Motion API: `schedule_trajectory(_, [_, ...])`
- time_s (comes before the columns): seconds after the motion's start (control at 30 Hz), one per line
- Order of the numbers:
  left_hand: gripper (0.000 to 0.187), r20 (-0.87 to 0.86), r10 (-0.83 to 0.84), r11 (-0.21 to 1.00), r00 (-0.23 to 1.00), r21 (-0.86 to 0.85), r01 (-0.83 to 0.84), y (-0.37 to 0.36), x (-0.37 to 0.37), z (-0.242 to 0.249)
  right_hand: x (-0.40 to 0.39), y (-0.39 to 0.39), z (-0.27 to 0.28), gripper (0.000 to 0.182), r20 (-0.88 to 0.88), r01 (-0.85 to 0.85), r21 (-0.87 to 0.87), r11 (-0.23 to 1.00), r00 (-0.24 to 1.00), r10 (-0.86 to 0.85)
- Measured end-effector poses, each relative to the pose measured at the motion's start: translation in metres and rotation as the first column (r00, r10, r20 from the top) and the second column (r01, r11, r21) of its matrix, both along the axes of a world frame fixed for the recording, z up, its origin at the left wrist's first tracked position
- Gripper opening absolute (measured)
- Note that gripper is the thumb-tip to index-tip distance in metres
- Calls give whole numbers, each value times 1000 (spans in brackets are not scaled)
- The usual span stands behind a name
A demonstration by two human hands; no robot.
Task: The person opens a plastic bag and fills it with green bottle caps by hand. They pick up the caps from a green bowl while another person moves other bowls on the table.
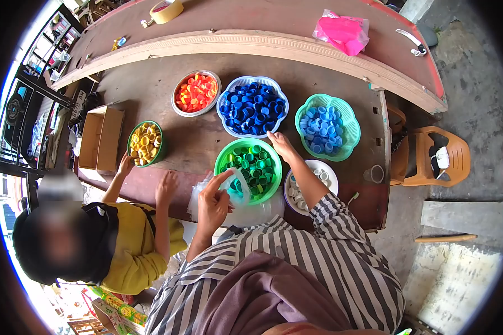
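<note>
My left hand (211, 205) is closed on a clear plastic bag (237, 187), its index finger raised. The bag hangs over the near left side of a green basket (220, 155) of green bottle caps (257, 167). My right hand (282, 146) reaches past that basket, its fingertips closed at the near rim of a light blue basket (285, 111) heaped with dark blue caps (252, 106). Below my right forearm is a white bowl (331, 175) with white caps (322, 177), partly covered by the arm.
Red and orange caps fill a round bowl (180, 110); light blue caps lie in a mint basket (349, 124). A co-worker's hand (126, 164) is beside the green container (161, 151) of yellow caps. A cardboard box (101, 137), plastic cup (374, 173) and raised ledge (229, 38) border the work area.
</note>
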State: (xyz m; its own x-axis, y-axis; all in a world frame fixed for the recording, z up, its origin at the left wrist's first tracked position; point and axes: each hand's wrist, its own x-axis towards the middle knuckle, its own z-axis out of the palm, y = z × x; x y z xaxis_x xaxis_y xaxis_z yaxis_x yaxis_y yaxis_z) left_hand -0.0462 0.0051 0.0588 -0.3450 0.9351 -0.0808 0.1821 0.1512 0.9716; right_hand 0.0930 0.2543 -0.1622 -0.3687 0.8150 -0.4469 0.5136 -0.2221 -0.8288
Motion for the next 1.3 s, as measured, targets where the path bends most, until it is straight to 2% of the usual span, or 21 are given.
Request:
schedule_trajectory(0.03, [51, 13, 2, 1000, 1000, -10, -2, 1, -1, -1, -8, -3, 2, 54, 3, 1, 0, 1000, 1000, -1])
schedule_trajectory(0.1, [51, 17, -1, 1000, 1000, -15, 1, 3, -1, -3, -20, -3, -19, 56, -84, 403, 115, 908, 915, -395])
schedule_trajectory(0.13, [50, 17, -2, 1000, 1000, -17, 3, 4, -2, -4, -21, 4, -31, 57, -255, 363, 44, 931, 905, -341])
schedule_trajectory(0.17, [50, 18, -5, 1000, 1000, -18, 5, 5, -2, -4, -21, 9, -36, 57, -254, 366, 43, 930, 904, -344])
schedule_trajectory(0.23, [50, -17, -13, 1000, 1000, 8, 13, 7, 0, -3, -21, 18, -46, 53, -175, 193, 98, 976, 969, -174])
schedule_trajectory(0.27, [50, -15, -16, 1000, 1000, 4, 16, 7, -1, -5, -23, 20, -51, 50, -267, 173, 33, 984, 951, -158])
schedule_trajectory(0.3, [50, -7, -29, 1000, 1000, -11, 29, 7, -2, -7, -27, 17, -35, 50, -265, 177, 30, 984, 950, -163])
schedule_trajectory(0.37, [50, 4, -44, 999, 999, -23, 44, 9, -2, -7, -36, 17, -15, 47, 8, 161, -11, 987, 987, -161])
schedule_trajectory(0.4, [50, -9, -45, 999, 999, -22, 45, 10, -2, -6, -38, 17, -16, 38, -170, 181, -60, 982, 967, -189])
schedule_trajectory(0.43, [50, -25, -46, 999, 999, -21, 45, 11, -1, -5, -40, 22, -26, 38, -172, 183, -57, 981, 967, -190])
schedule_trajectory(0.5, [50, -27, -51, 999, 998, -19, 50, 12, -1, -4, -51, 43, -77, 27, -289, 203, -367, 908, 903, -319])
schedule_trajectory(0.63, [51, 4, -33, 999, 999, -16, 33, 9, 2, -3, -46, 30, -21, 26, -384, 311, -361, 879, 810, -444])
schedule_trajectory(0.77, [51, 47, -37, 997, 998, -67, 40, 8, 3, -3, -36, 36, -18, 27, -372, 231, -302, 925, 865, -338])
schedule_trajectory(0.9, [50, 12, -40, 997, 999, -62, 40, 7, 6, -5, -35, 35, 1, 27, -357, 236, -229, 944, 882, -307])
schedule_trajectory(1.03, [51, 61, -20, 998, 998, -58, 23, 3, 9, -3, -35, 26, 31, 27, -383, 195, -101, 976, 897, -219])
schedule_trajectory(1.1, [51, 73, -17, 998, 997, -56, 21, 1, 8, -4, -41, 21, 25, 28, -409, 169, -77, 983, 893, -185])
schedule_trajectory(1.17, [51, 70, -29, 997, 997, -65, 33, 0, 8, -3, -54, 18, 9, 33, -293, 110, 153, 982, 954, -61])
schedule_trajectory(1.23, [51, 68, -41, 996, 997, -73, 46, -1, 9, -2, -61, 1, 50, 34, -159, -40, 161, 986, 985, 65])
schedule_trajectory(1.3, [52, 42, -63, 996, 997, -65, 66, -3, 10, 0, -78, -18, 74, 24, -299, -87, 0, 996, 951, 83])
